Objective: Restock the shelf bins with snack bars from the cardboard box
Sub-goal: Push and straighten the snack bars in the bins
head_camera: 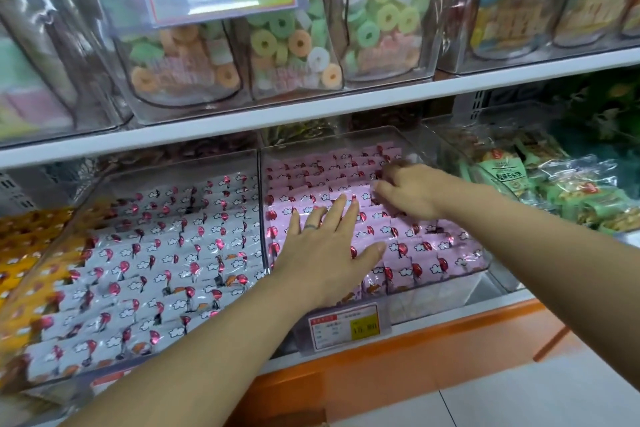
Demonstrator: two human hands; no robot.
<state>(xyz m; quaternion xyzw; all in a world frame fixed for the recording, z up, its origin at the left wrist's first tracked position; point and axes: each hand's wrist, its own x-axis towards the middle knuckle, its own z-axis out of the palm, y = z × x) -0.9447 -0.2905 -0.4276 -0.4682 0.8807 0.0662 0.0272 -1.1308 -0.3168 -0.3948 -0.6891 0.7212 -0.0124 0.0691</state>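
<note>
The left hand point(325, 246) lies flat on the pink snack bars point(415, 239) in the middle clear bin point(486, 262) of the lower shelf, its grip spread wide. The right hand point(408, 191) reaches farther in and to the right, fingers bent down onto the same bars. It is blurred, so I cannot tell whether its grip pinches one.

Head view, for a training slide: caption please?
Left hand flat and right hand on pink snack bars in a clear shelf bin.

clear plastic bin point(446, 156), glossy wrappers point(408, 253) (pink)
</note>
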